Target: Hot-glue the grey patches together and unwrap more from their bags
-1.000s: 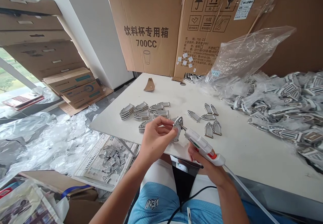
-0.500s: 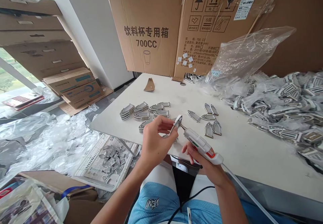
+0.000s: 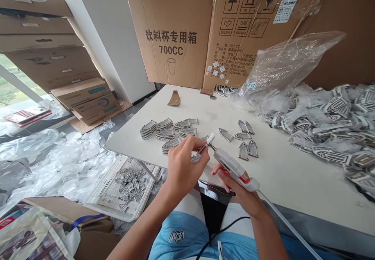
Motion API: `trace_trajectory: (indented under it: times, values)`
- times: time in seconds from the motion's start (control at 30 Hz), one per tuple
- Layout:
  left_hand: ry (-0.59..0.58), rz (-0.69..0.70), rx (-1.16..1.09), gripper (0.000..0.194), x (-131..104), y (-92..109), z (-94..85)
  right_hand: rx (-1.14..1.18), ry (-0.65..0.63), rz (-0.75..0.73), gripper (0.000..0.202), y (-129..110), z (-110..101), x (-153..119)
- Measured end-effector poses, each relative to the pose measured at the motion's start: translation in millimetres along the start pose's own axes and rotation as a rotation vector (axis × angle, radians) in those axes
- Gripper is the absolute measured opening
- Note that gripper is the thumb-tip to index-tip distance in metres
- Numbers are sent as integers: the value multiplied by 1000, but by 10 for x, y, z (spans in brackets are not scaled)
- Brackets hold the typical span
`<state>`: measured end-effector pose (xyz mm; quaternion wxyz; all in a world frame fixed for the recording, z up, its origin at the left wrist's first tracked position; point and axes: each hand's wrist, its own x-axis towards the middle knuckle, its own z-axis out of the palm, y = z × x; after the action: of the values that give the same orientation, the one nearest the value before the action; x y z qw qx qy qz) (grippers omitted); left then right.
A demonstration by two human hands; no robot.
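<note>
Between the thumb and fingers of my left hand point(image 3: 187, 162) is a small grey arch-shaped piece point(image 3: 209, 139), tilted up above the table's near edge. My right hand point(image 3: 234, 182) is wrapped round a white glue gun point(image 3: 231, 164) with a red trigger, and a long pale stick runs out of its back. The thin nozzle points up and left, at or very near the held piece; I cannot tell whether they touch. Beyond my left hand stand several stacks of like arched pieces point(image 3: 165, 134). Loose arched pieces point(image 3: 243, 135) lie to the right.
A big cardboard box point(image 3: 175, 14) stands at the table's back. On the right is a heap of plastic-wrapped pieces point(image 3: 331, 123) beside a clear bag point(image 3: 293, 65). A white crate point(image 3: 102, 197) with more pieces sits low left, among plastic wrap point(image 3: 52, 162). A cardboard scrap point(image 3: 174, 98) lies on the white table point(image 3: 281, 189).
My left hand has turned the arched piece slightly, and it sits a little further right. The glue gun stays nearly where it was, nozzle still close to the piece.
</note>
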<state>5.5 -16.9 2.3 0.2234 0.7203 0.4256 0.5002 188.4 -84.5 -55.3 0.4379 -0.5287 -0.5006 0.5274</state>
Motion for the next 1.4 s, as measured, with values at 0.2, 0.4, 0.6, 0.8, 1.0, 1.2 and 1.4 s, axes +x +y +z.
trace_trajectory:
  times: [0.2, 0.4, 0.6, 0.8, 1.0, 1.2, 1.4]
  values:
    - [-14, -276, -306, 10, 44, -49, 17, 40, 44, -23, 43, 55, -34, -2]
    - [-110, -566, -559, 30, 92, -147, 41, 167, -7, -186, 36, 175, -131, 31]
    - [-116, -605, -597, 41, 120, -137, 42, 150, 42, -211, 34, 204, -125, 68]
    - [-158, -606, -591, 33, 116, -131, 47, 186, 56, -216, 33, 211, -117, 66]
    - [-186, -602, -573, 29, 123, -110, 52, 269, 125, -204, 35, 186, -84, 82]
    - [-215, -609, -562, 30, 119, -100, 49, 300, 217, -183, 36, 132, -46, 105]
    - [-228, -586, -521, 29, 91, -135, 26, 335, 233, -169, 36, 158, -40, 129]
